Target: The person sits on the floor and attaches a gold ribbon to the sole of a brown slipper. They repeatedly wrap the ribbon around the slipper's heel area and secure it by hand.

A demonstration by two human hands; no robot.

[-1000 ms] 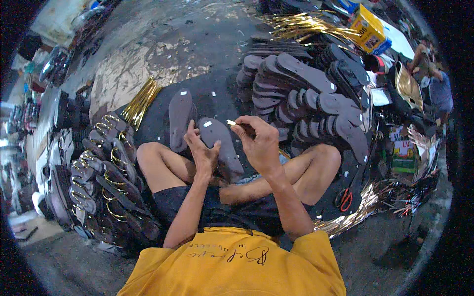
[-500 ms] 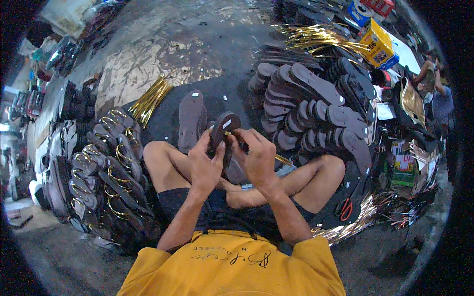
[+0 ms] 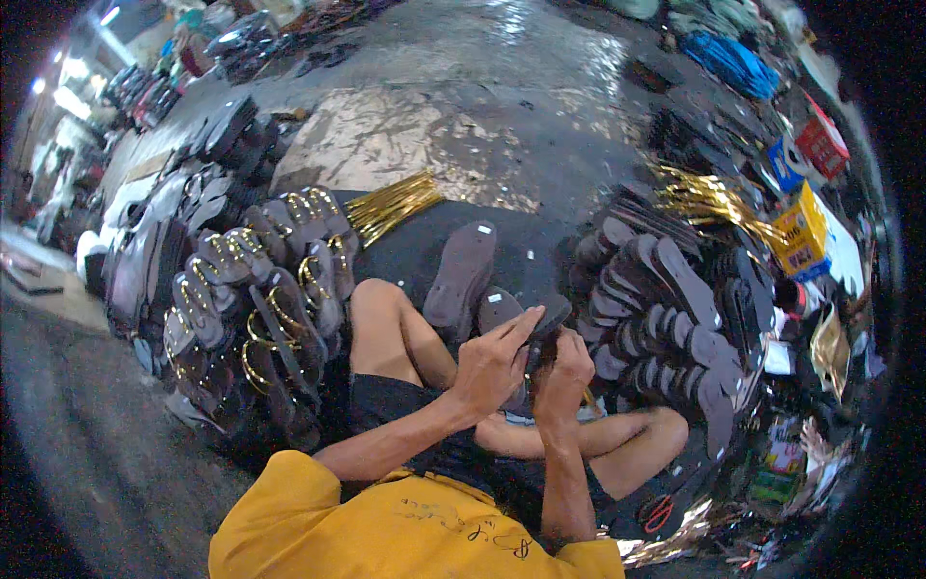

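The dark sandal sole (image 3: 546, 323) sits raised above my crossed legs, gripped between both my hands. My left hand (image 3: 490, 365) curls around its near edge, fingers closed on it. My right hand (image 3: 562, 374) clamps it from below. Another loose sole (image 3: 463, 273) lies just beyond; stacked soles (image 3: 666, 309) to the right.

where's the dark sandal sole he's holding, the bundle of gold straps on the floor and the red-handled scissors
dark sandal sole in both hands (image 3: 542, 320), head view, upper end
bundle of gold straps (image 3: 391, 206), head view, middle
red-handled scissors (image 3: 659, 512), head view, handle loops
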